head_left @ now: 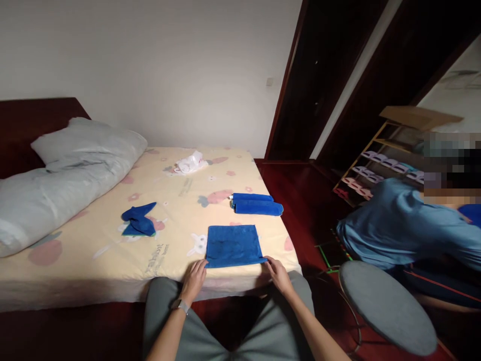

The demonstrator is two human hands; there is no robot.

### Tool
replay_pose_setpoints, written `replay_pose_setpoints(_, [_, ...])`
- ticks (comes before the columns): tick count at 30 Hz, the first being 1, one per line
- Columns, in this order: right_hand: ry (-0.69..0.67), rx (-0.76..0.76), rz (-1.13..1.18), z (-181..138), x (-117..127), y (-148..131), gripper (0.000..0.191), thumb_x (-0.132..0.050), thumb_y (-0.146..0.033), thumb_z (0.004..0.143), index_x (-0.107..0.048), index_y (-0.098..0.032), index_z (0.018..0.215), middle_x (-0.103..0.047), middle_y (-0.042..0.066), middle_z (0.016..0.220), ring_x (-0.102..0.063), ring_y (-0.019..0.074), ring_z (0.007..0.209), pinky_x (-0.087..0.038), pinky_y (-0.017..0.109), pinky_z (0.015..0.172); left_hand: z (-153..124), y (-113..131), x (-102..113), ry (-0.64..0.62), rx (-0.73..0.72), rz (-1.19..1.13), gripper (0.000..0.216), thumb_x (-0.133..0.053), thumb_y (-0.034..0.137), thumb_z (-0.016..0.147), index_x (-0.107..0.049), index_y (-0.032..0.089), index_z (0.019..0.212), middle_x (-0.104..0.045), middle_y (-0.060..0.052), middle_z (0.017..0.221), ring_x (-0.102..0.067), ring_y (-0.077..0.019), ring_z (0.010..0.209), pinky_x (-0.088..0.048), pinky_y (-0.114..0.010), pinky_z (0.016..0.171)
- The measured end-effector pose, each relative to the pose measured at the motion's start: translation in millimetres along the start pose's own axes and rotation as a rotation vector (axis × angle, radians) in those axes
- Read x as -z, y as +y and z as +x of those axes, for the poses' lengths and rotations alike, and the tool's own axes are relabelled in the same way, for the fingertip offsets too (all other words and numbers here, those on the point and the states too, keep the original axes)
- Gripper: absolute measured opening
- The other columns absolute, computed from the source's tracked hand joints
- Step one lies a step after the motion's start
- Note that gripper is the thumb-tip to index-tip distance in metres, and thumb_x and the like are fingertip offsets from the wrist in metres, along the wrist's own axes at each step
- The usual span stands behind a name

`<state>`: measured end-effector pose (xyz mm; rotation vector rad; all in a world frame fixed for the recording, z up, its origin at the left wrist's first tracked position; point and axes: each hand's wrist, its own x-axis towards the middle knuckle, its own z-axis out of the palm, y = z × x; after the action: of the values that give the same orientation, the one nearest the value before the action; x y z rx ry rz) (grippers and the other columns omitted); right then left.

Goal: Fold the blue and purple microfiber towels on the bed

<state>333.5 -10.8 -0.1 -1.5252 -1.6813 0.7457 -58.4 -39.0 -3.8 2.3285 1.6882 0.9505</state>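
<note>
A blue towel (233, 245) lies flat and square near the front edge of the bed (112, 260). My left hand (194, 279) pinches its near left corner. My right hand (276, 273) pinches its near right corner. Both hands rest at the mattress edge, fingers closed on the cloth. Two rolled blue towels (256, 204) lie side by side just beyond the flat one. A crumpled blue towel (139, 221) sits further left on the sheet.
A grey pillow and duvet (63, 175) fill the bed's left side. A white crumpled thing (191, 163) lies near the far edge. At right, a person in blue (406, 225) bends down by a shoe rack (379, 173); a grey round stool (387, 306) stands close.
</note>
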Motion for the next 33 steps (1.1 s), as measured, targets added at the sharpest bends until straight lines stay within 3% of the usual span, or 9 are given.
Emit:
replay_pose_setpoints(3, [-0.044, -0.026, -0.003, -5.4, 4.4, 0.0, 0.040, -0.047, -0.047, 0.092, -0.068, -0.022, 0.116, -0.072, 0.009, 0.111, -0.065, 0.0264, 0.106, -0.049, 0.041, 0.098, -3.8, 3.0, -2.3, -0.015, 0.067, -0.028, 0.029, -0.043, 0.026, 0.096, -0.062, 0.026, 0.118, -0.070, -0.007, 0.111, -0.064, -0.0239, 0.106, -0.052, -0.044, 0.096])
replay_pose_setpoints(11, [-0.003, -0.169, -0.018, 13.9, -13.3, -3.7, 0.047, -0.039, -0.050, 0.093, -0.067, -0.018, 0.114, -0.073, 0.011, 0.111, -0.067, 0.0269, 0.104, -0.050, 0.038, 0.094, 5.5, 3.9, -35.1, 0.177, 0.456, -0.366, 0.043, -0.054, 0.047, 0.089, -0.052, 0.020, 0.122, -0.068, -0.010, 0.109, -0.068, -0.0247, 0.102, -0.056, -0.041, 0.087])
replay_pose_setpoints(15, [0.027, -0.109, -0.082, 15.3, -19.3, -6.9, 0.049, -0.039, -0.049, 0.093, -0.068, -0.017, 0.117, -0.073, 0.012, 0.112, -0.067, 0.0281, 0.104, -0.050, 0.039, 0.093, 12.5, 16.8, -36.2, 0.185, 0.532, -0.172, 0.033, -0.053, 0.041, 0.091, -0.053, 0.023, 0.119, -0.072, -0.009, 0.104, -0.069, -0.0257, 0.102, -0.051, -0.042, 0.090])
replay_pose_setpoints(19, [0.088, -0.041, -0.106, 9.9, -24.7, -4.2, 0.051, -0.040, -0.051, 0.093, -0.066, -0.018, 0.123, -0.072, 0.014, 0.114, -0.067, 0.0297, 0.104, -0.051, 0.042, 0.093, 19.7, 27.0, -34.3, 0.171, 0.485, 0.097, 0.022, -0.046, 0.032, 0.096, -0.058, 0.021, 0.111, -0.074, -0.010, 0.101, -0.069, -0.0270, 0.100, -0.049, -0.041, 0.085])
replay_pose_setpoints(25, [0.085, -0.018, -0.310, 17.9, -26.7, 2.1, 0.046, -0.035, -0.042, 0.096, -0.069, -0.021, 0.120, -0.075, 0.013, 0.096, -0.070, 0.0272, 0.093, -0.052, 0.037, 0.084, 29.8, 23.5, -26.9, 0.102, 0.422, 0.192, 0.032, -0.035, 0.026, 0.098, -0.065, 0.017, 0.090, -0.072, -0.014, 0.083, -0.069, -0.0246, 0.076, -0.049, -0.033, 0.066])
replay_pose_setpoints(28, [0.063, -0.040, -0.445, 21.9, -26.3, 0.0, 0.041, -0.037, -0.036, 0.096, -0.070, -0.022, 0.116, -0.075, 0.013, 0.088, -0.069, 0.0265, 0.087, -0.050, 0.035, 0.080, 30.8, 23.4, -21.5, 0.086, 0.400, 0.218, 0.030, -0.039, 0.025, 0.097, -0.067, 0.018, 0.089, -0.072, -0.012, 0.081, -0.068, -0.0247, 0.078, -0.050, -0.034, 0.070])
replay_pose_setpoints(33, [0.122, -0.072, -0.583, 19.5, -22.7, -17.1, 0.033, -0.050, -0.033, 0.093, -0.068, -0.022, 0.118, -0.071, 0.016, 0.101, -0.065, 0.0295, 0.094, -0.048, 0.039, 0.083, 26.7, 23.9, -13.5, 0.113, 0.325, 0.249, 0.029, -0.043, 0.026, 0.096, -0.070, 0.020, 0.104, -0.074, -0.013, 0.096, -0.066, -0.0280, 0.096, -0.051, -0.042, 0.087])
